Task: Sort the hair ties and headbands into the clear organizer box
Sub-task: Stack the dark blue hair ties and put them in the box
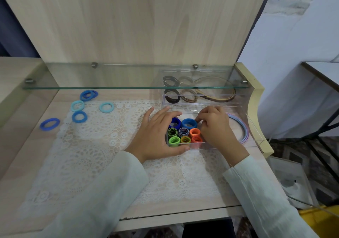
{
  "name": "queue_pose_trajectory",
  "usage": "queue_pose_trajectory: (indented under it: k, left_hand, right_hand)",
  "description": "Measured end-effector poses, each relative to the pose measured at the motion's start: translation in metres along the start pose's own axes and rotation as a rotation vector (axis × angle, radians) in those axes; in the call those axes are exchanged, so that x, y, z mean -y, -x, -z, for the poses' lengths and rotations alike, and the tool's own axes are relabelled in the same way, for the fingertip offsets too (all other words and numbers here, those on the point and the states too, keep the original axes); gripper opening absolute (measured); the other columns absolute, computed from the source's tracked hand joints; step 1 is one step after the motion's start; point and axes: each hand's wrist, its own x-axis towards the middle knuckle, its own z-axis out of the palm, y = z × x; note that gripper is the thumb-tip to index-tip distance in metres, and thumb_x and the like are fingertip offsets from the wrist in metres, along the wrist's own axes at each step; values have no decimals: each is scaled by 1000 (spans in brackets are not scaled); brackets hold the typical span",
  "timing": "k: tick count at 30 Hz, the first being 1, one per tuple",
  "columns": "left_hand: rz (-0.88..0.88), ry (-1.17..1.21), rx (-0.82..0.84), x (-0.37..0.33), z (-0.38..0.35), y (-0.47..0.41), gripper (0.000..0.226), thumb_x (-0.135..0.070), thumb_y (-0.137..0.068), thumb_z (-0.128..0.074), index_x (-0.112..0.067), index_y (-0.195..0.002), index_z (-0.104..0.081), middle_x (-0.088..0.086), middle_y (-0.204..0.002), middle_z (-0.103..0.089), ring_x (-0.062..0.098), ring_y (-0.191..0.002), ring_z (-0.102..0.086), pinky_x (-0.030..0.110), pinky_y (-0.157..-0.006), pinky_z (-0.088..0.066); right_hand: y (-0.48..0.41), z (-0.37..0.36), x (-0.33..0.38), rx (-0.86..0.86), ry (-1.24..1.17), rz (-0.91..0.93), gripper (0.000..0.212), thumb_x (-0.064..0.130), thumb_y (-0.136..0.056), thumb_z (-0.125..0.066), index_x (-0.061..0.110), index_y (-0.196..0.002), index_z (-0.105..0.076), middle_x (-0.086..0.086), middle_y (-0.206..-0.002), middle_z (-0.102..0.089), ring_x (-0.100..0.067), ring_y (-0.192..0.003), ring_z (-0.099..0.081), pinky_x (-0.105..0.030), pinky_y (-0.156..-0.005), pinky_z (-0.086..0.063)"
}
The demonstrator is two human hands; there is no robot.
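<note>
A clear organizer box [256, 141] sits at the right of the desk. Its left part holds upright stacks of hair ties: dark blue [175, 123], blue [189, 123], green [174, 140] and orange [194, 132]. Pastel headbands [243, 127] curve along its right part. My left hand [156, 135] holds the box's left end, thumb along the front wall and fingers over the dark blue stack. My right hand [214, 127] has curled fingers pinching the blue stack from the right. Several loose blue hair ties [79, 116] lie at the far left, one darker tie [49, 124] nearest the edge.
A second clear box [201, 101] behind holds black and brown ties and brown headbands. A glass shelf [110, 87] hangs low over the back of the desk. A white lace mat [91, 146] covers the middle. The desk's raised side [256, 98] is at the right.
</note>
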Motion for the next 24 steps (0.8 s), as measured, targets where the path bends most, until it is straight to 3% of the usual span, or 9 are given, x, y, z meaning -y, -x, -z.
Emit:
queue_pose_trajectory:
  k: [15,21,24]
  left_hand:
    - [7,39,-8,1,1,0,97,-89,-65,-51,-35,-143,-30,-12,-150,-40,8,-148,-19,44,-122,4]
    - [70,274,20,1,10,-2,106,-89,-56,-57,-40,-145,-28,-20,-138,-48,5,-136,-38,49,-122,-3]
    - [139,429,19,3,14,-3,101,-84,-59,-61,-43,-145,-27,-25,-132,-53,7,-133,-41,48,-119,-16]
  right_hand:
    - [3,1,2,-15,-1,14,31,6,-91,-51,20,-110,-72,1,-118,-60,-24,-115,-38,-33,-92,-30]
    - [3,4,5,22,-3,10,34,6,-93,-46,21,-114,-69,1,-122,-57,-23,-118,-35,-33,-95,-29]
    - [4,4,5,25,-4,11,35,5,-93,-46,21,-113,-69,1,-122,-58,-23,-117,-35,-33,-94,-29]
